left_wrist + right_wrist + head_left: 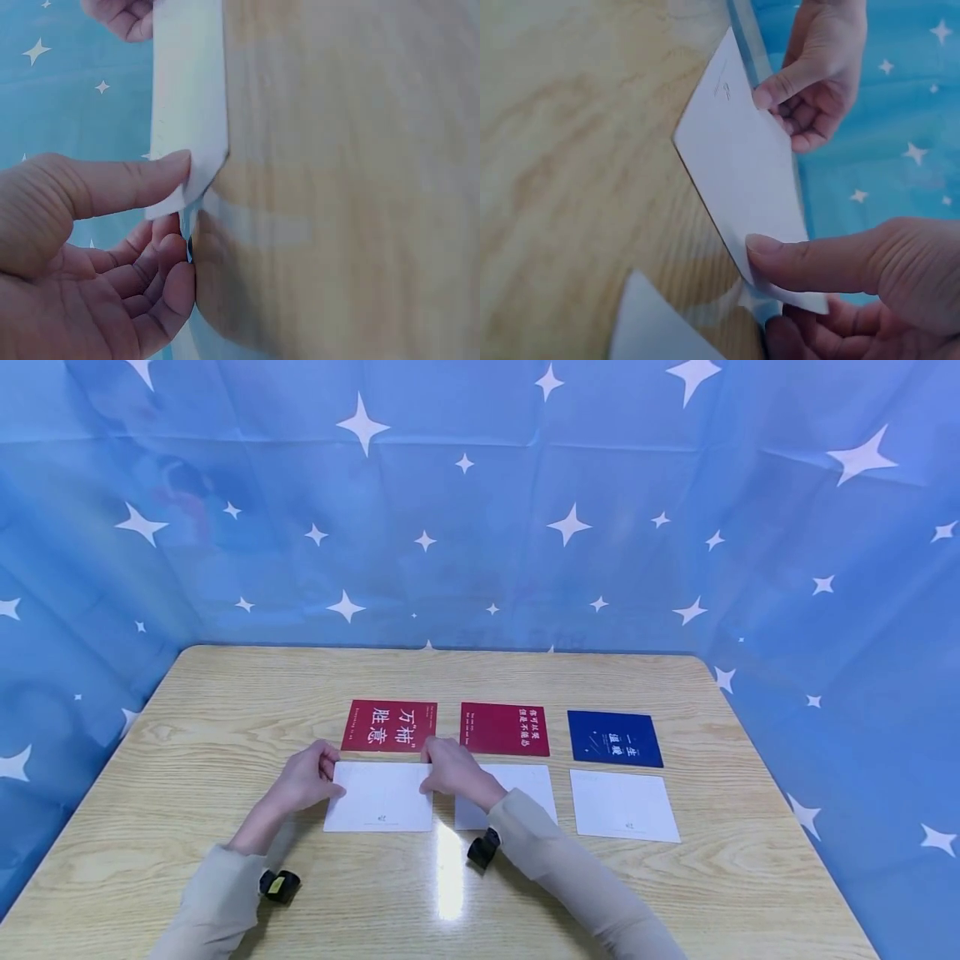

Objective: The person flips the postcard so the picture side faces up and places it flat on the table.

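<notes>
A white postcard (378, 802) with a small green mark near its lower edge lies between my two hands at the front left. My left hand (306, 775) pinches its left end, thumb on top and fingers beneath, as the left wrist view shows the thumb (142, 184) on the white face. My right hand (456, 768) pinches the opposite end; in the right wrist view its thumb (810, 262) presses on the card. Just behind is a red card with large white characters (390, 727). Under my right forearm lies another white card (525, 785), partly hidden.
A second red card (502, 731) and a blue card (615, 739) continue the back row to the right. At the front right lies a third white card (626, 806). Behind the wooden table (247, 693) hangs a blue star-patterned curtain (480, 552).
</notes>
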{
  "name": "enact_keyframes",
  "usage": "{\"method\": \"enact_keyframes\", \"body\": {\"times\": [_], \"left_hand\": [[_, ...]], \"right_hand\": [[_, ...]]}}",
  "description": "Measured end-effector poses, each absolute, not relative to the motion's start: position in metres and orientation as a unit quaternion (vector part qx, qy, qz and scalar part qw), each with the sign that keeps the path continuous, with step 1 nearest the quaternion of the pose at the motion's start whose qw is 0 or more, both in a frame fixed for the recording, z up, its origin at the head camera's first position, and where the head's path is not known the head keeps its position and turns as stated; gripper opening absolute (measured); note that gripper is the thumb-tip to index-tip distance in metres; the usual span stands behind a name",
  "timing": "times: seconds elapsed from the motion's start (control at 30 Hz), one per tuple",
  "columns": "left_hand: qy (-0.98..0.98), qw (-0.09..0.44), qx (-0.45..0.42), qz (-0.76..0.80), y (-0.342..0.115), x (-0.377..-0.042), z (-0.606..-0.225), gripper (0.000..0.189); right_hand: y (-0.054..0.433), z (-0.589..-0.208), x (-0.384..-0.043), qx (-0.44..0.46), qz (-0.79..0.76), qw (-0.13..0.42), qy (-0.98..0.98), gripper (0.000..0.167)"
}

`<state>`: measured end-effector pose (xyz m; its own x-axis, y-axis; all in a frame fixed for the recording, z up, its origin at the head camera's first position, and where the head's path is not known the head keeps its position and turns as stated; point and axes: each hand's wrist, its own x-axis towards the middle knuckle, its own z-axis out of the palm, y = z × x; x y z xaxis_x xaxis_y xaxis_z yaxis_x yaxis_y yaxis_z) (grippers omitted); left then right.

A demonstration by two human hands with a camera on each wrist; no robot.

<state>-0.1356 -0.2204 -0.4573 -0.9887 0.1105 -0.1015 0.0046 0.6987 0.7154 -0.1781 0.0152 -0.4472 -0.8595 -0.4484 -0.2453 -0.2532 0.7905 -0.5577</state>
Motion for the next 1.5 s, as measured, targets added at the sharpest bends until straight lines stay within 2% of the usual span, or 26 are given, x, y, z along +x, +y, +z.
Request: {"method": "enact_keyframes", "body": {"times": [0.2,0.4,0.73,0.97,1.5], "left_hand": [[0.914,0.058,0.016,0.401,-0.224,-0.129,-0.456,0.027],[0.878,0.068,0.013,0.475,-0.232,-0.126,-0.458,0.022],[0.840,0.041,0.014,0.541,-0.236,-0.121,-0.456,0.024],[0.833,0.020,0.015,0.552,-0.235,-0.119,-0.450,0.021],[0.824,0.016,-0.005,0.566,-0.236,-0.116,-0.450,0.017]], "right_hand": [[0.023,-0.454,-0.174,-0.180,-0.343,0.177,0.905,0.027],[0.034,-0.461,-0.171,-0.184,-0.461,0.180,0.849,0.018],[0.040,-0.455,-0.166,-0.246,-0.477,0.147,0.831,0.016],[0.042,-0.451,-0.164,-0.248,-0.509,0.136,0.813,0.014],[0.045,-0.449,-0.163,-0.241,-0.559,0.122,0.784,0.009]]}}
